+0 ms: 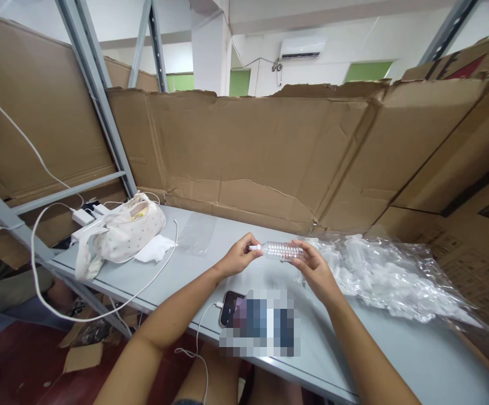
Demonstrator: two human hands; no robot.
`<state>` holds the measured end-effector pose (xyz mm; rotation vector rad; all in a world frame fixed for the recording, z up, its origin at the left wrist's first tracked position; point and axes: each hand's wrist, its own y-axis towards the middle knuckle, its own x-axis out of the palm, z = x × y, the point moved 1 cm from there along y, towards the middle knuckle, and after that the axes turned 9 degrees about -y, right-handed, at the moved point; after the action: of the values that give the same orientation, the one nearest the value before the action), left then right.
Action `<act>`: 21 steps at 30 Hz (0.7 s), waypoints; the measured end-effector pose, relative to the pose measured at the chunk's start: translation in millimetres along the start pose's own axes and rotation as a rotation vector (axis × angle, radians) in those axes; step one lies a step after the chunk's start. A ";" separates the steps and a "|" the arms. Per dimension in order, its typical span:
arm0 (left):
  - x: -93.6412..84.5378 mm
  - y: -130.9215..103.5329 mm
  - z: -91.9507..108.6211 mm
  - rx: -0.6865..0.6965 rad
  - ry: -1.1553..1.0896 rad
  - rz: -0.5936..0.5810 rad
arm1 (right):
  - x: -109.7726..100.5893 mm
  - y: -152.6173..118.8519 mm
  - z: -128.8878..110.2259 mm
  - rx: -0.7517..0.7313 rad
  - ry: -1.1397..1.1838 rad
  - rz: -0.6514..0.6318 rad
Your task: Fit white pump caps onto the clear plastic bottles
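A clear ribbed plastic bottle (279, 250) lies sideways in the air between my two hands, above the grey table. My left hand (243, 254) pinches the white cap or nozzle at the bottle's neck (256, 247). Around the base end of the bottle, my right hand (312, 265) has its fingers closed. Beside my right hand, a clear plastic bag (379, 275) full of white plastic pieces rests on the table; their exact kind is hard to make out.
A phone (230, 308) with a charging cable lies near the table's front edge, partly blurred out. On the left are a white patterned bag (130, 228), a white tissue (157, 248) and a thin clear plastic sheet (196, 233). Cardboard walls (236, 146) enclose the table's back.
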<state>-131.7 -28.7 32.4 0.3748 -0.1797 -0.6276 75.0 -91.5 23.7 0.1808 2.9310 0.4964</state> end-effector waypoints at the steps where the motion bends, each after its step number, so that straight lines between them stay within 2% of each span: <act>1: -0.5 -0.7 0.9 0.014 0.033 -0.009 | -0.5 0.1 0.8 0.012 -0.001 0.006; 10: -0.9 -6.2 13.6 0.080 0.374 -0.036 | -4.0 1.7 5.7 0.052 0.050 0.014; 17: -3.9 -6.1 4.9 0.292 0.645 -0.027 | -4.6 2.1 6.0 -0.032 0.036 -0.008; 21: -3.4 -6.4 3.3 0.266 0.655 -0.013 | -4.2 2.4 7.6 -0.016 0.011 -0.010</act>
<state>-138.8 -32.4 32.7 0.8174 0.3703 -0.4666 80.7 -87.5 18.0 0.1616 2.9364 0.5214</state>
